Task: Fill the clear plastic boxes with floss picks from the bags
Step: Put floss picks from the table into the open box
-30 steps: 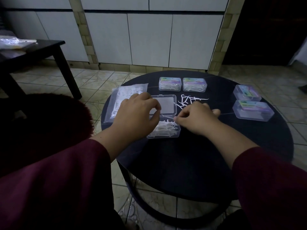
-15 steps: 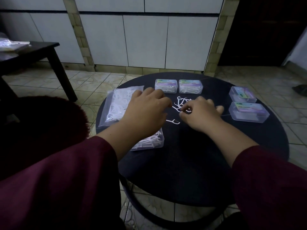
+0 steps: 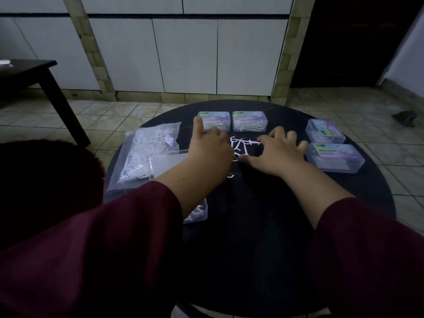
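Your left hand (image 3: pixel 210 149) and right hand (image 3: pixel 278 152), fingers spread and gripping nothing visible, flank loose floss picks (image 3: pixel 242 145) mid-worktop (image 3: pixel 252 226). Sweep them together, then carry them to the open box (image 3: pixel 198 213) under your left forearm.

There is a single view, from a camera worn on the person's head. It looks forward and steeply down over both maroon sleeves onto the round dark table (image 3: pixel 263 237), from close above. The wide lens bends the room's edges. The left hand (image 3: pixel 208 149) and right hand (image 3: pixel 278 154) sit near the middle of the picture, with loose floss picks (image 3: pixel 241 145) between their fingers. Beyond the fingertips the view faces white cabinet doors (image 3: pixel 183 56) and tiled floor. No second view shares the scene.
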